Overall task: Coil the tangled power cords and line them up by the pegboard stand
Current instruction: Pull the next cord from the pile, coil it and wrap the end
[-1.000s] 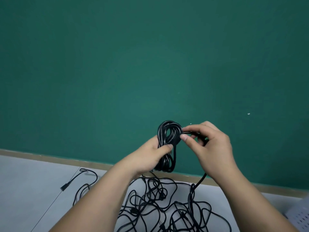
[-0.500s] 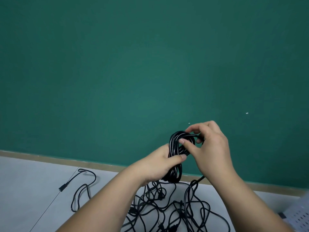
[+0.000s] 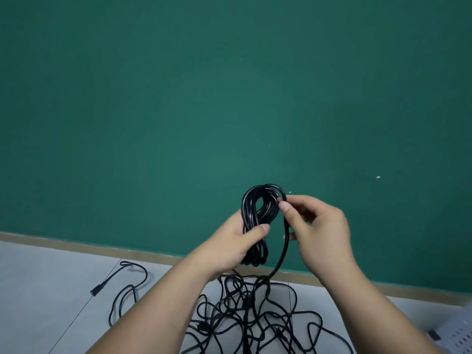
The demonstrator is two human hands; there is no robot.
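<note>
A black power cord coil (image 3: pixel 258 213) is held up in front of the green wall. My left hand (image 3: pixel 237 244) grips the coil's lower half, thumb across the strands. My right hand (image 3: pixel 314 228) pinches the cord's loose strand (image 3: pixel 284 249) at the coil's upper right. That strand runs down to a tangled heap of black cords (image 3: pixel 255 318) on the floor between my forearms. The white pegboard stand (image 3: pixel 452 335) shows only as a corner at the bottom right.
A single cord with a plug end (image 3: pixel 95 292) loops on the grey floor at the left. A wooden baseboard (image 3: pixel 76 245) runs along the foot of the green wall (image 3: pixel 204 98).
Both hands and the coil have shifted a little left and up. My right hand has drawn the strand round to the coil's right side, and the two hands have moved slightly apart.
</note>
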